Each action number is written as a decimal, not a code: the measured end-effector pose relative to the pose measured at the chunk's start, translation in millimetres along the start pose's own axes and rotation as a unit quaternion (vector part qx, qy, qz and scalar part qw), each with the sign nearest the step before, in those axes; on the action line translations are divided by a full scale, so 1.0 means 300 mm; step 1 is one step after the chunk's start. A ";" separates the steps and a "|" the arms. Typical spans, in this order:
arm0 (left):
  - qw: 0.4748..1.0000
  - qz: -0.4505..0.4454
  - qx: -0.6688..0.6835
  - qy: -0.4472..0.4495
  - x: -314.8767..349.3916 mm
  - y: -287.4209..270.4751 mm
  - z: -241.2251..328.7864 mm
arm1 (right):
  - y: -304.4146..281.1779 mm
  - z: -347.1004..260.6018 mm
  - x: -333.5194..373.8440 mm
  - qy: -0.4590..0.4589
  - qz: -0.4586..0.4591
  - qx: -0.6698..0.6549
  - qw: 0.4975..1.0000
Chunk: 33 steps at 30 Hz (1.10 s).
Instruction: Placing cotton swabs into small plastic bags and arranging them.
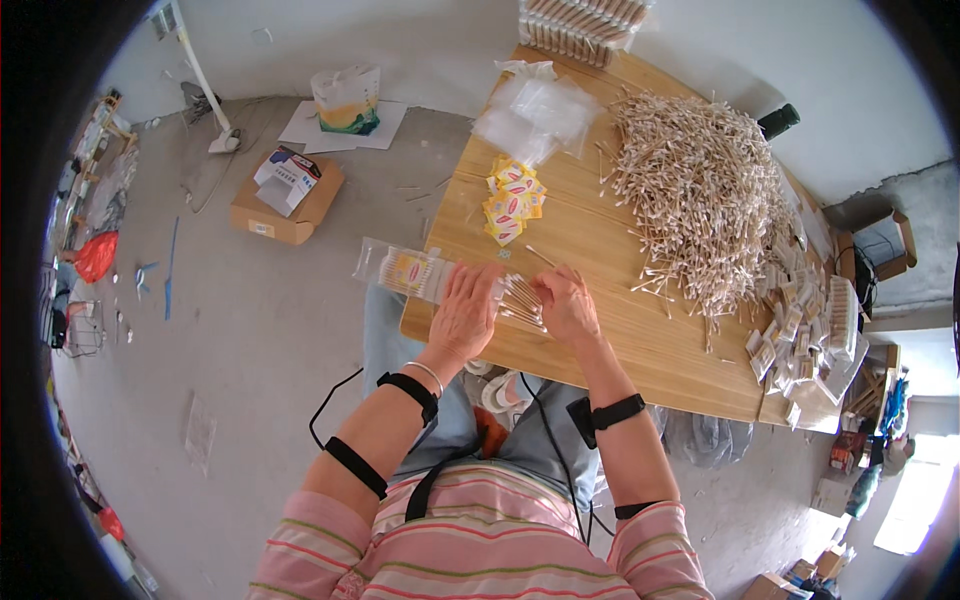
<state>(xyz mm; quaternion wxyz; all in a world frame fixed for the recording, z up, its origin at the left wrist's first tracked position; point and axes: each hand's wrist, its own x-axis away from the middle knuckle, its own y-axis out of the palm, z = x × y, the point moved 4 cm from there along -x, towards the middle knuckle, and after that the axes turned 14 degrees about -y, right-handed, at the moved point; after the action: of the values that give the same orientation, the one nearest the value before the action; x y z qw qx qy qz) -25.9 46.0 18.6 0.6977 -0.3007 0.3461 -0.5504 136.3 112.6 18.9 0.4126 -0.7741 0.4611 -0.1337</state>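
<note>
My left hand (466, 310) is closed over a clear plastic bag (372, 259) at the table's near left edge. Inside the bag are a yellow label card (405, 271) and a row of cotton swabs. From the bag's right end a bundle of cotton swabs (521, 306) fans out between my hands. My right hand (568, 306) has its fingers pinched together at this bundle, and a single swab (540, 256) sticks out beyond the fingertips. Farther back lie several yellow label cards (514, 203) and a stack of clear empty bags (538, 112).
A large heap of loose cotton swabs (700, 190) covers the right of the wooden table (580, 225). Small filled packs (795, 325) lie at its right end, and packed bundles (583, 25) stand at the back. On the floor at left sits a cardboard box (290, 205).
</note>
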 end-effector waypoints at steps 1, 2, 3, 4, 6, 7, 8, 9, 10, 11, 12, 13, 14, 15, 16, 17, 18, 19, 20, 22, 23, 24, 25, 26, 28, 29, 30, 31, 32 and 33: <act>1.000 0.015 0.010 -0.010 0.001 0.002 -0.006 | 0.001 -0.004 0.006 -0.016 0.017 -0.004 1.000; 0.999 0.030 0.019 -0.020 0.002 0.001 -0.009 | 0.001 -0.014 0.010 -0.016 0.016 -0.005 1.000; 0.999 0.030 0.019 -0.021 0.004 0.004 -0.011 | -0.003 -0.027 0.015 -0.022 0.035 0.022 0.999; 0.999 0.033 0.025 -0.025 0.004 0.006 -0.014 | -0.007 -0.042 0.020 -0.028 0.054 0.050 0.997; 0.998 0.036 0.031 -0.028 0.001 0.005 -0.010 | 0.014 -0.071 0.038 -0.043 0.048 0.042 0.997; 0.999 0.028 0.027 -0.031 0.002 0.007 -0.009 | 0.021 -0.081 0.049 -0.058 0.042 0.034 0.997; 0.999 0.022 0.022 -0.034 0.000 0.007 -0.009 | 0.023 -0.082 0.055 -0.058 0.042 0.035 0.997; 0.999 0.023 0.023 -0.033 -0.003 0.006 -0.008 | 0.018 -0.081 0.062 -0.062 0.070 0.038 0.995; 0.999 0.015 0.029 -0.030 -0.006 0.007 -0.008 | 0.013 -0.081 0.071 -0.065 0.097 0.041 0.992; 0.999 0.008 0.034 -0.029 -0.005 0.006 -0.010 | 0.011 -0.089 0.080 -0.066 0.096 0.041 0.992; 0.999 0.009 0.034 -0.030 -0.005 0.004 -0.013 | 0.007 -0.097 0.092 -0.063 0.098 0.063 0.991; 0.999 0.010 0.035 -0.029 -0.003 0.001 -0.016 | 0.002 -0.107 0.106 -0.059 0.101 0.085 0.989; 0.999 0.011 0.038 -0.027 -0.003 -0.001 -0.017 | 0.003 -0.132 0.126 -0.060 0.101 0.086 0.989; 0.999 0.011 0.039 -0.026 -0.003 -0.001 -0.015 | 0.014 -0.165 0.146 -0.062 0.073 0.111 0.989; 0.998 0.012 0.046 -0.028 -0.003 -0.002 -0.014 | 0.024 -0.182 0.155 -0.063 0.046 0.137 0.987; 0.998 0.012 0.054 -0.028 -0.003 -0.003 -0.011 | 0.024 -0.179 0.156 -0.063 0.047 0.138 0.987; 0.998 0.012 0.054 -0.027 -0.005 -0.004 -0.008 | 0.024 -0.168 0.157 -0.040 0.047 0.137 0.989; 0.998 0.012 0.049 -0.022 -0.008 -0.005 -0.005 | 0.023 -0.159 0.157 -0.018 0.047 0.136 0.989; 0.999 0.012 0.043 -0.018 -0.008 -0.008 -0.003 | 0.016 -0.157 0.151 -0.018 0.047 0.135 0.989; 1.000 0.004 0.020 -0.012 -0.007 -0.009 0.002 | -0.012 -0.145 0.128 -0.012 0.057 0.154 0.986; 1.000 -0.004 -0.002 -0.006 -0.008 -0.006 0.007 | -0.018 -0.132 0.119 -0.008 0.056 0.148 0.987; 1.000 -0.003 -0.002 -0.007 -0.007 -0.009 0.007 | -0.026 -0.124 0.112 -0.008 0.056 0.148 0.987; 1.000 0.000 -0.015 0.010 -0.004 -0.013 0.009 | -0.034 -0.119 0.105 -0.008 0.058 0.150 0.987; 0.999 0.003 -0.028 0.026 -0.003 -0.017 0.015 | -0.041 -0.115 0.095 -0.009 0.059 0.151 0.987; 0.999 -0.004 -0.026 0.026 -0.004 -0.024 0.018 | -0.041 -0.098 0.070 -0.023 0.064 0.156 0.985; 0.999 -0.013 -0.023 0.027 -0.002 -0.023 0.022 | -0.036 -0.088 0.060 -0.035 0.069 0.162 0.984; 0.999 -0.014 -0.023 0.028 -0.002 -0.019 0.026 | -0.025 -0.070 0.049 -0.034 0.069 0.162 0.984; 1.000 -0.006 -0.006 0.005 -0.005 -0.018 0.026 | -0.010 -0.052 0.038 -0.039 0.071 0.164 0.983; 1.000 0.003 0.008 -0.020 -0.006 -0.018 0.015 | -0.001 -0.055 0.025 -0.046 0.071 0.165 0.983; 1.000 0.004 0.007 -0.021 -0.004 -0.012 0.006 | 0.005 -0.060 0.022 -0.047 0.071 0.163 0.983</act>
<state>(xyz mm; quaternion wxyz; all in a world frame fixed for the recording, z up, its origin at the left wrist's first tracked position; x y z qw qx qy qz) -26.8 46.6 22.8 0.7092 -0.3061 0.3283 -0.5437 128.4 97.5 27.7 0.5630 -0.6672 0.4668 -0.1412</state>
